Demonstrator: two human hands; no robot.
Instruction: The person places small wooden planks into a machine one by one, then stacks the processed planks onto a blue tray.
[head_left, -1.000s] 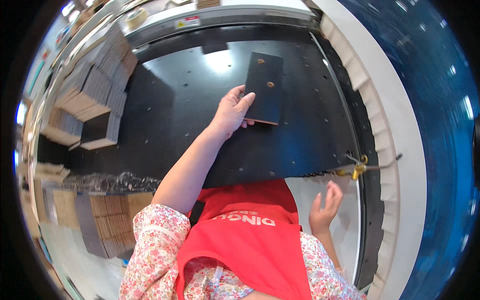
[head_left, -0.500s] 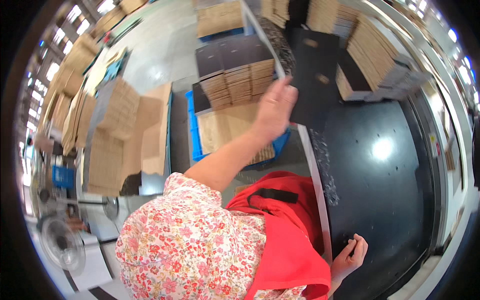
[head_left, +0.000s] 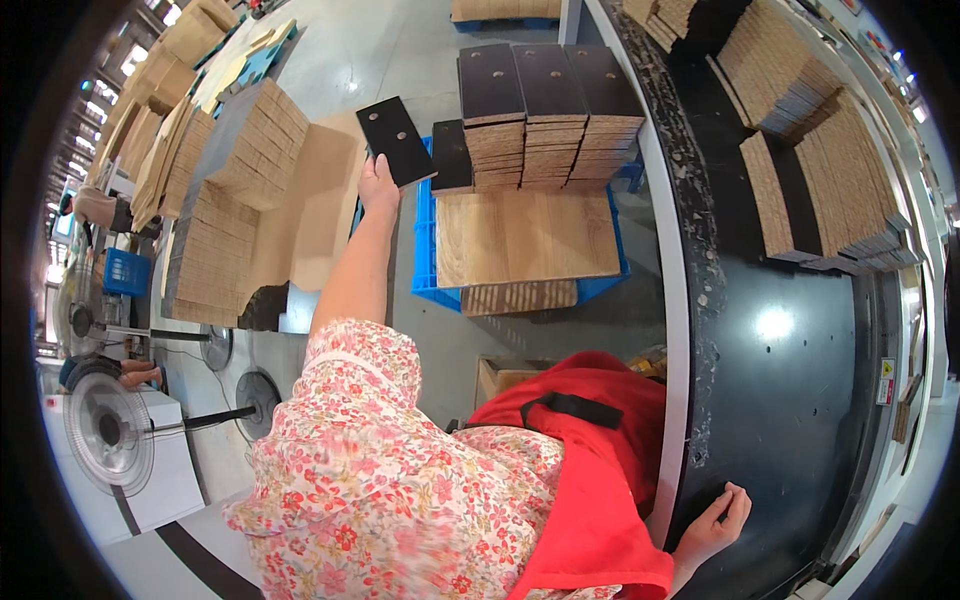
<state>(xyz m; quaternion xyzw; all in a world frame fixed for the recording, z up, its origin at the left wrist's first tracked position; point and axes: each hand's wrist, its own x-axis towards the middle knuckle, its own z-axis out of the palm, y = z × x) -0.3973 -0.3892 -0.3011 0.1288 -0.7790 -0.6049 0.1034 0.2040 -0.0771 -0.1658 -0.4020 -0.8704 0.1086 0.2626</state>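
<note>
Long black-surfaced table (head_left: 790, 390) with a pale edge: well to the right of the left hand, running forward from beneath the right hand. Tall stack of light-brown boards with grey faces (head_left: 210, 240): left of the left hand, standing on a brown cardboard-like sheet (head_left: 315, 205). Blue plastic pallet (head_left: 425, 255): just right of the left hand; it bears a flat wood-grain board (head_left: 530, 240) and, beyond that, three side-by-side piles of black-topped rectangular panels (head_left: 545, 110). Upright rows of brown-edged boards (head_left: 855, 190): on the table, well forward of the right hand.

Left hand (head_left: 378, 190): arm extended forward, thumb on the upper face, pinching the near edge of one black rectangular panel with two round holes (head_left: 395, 150). Panel is tilted, held up beyond the fingers; one corner lies near the pallet, contact cannot be determined.

Right hand (head_left: 722, 520): over the table's near end, fingers curled toward the thumb. Cannot tell whether fingertips press together or touch the table.
</note>
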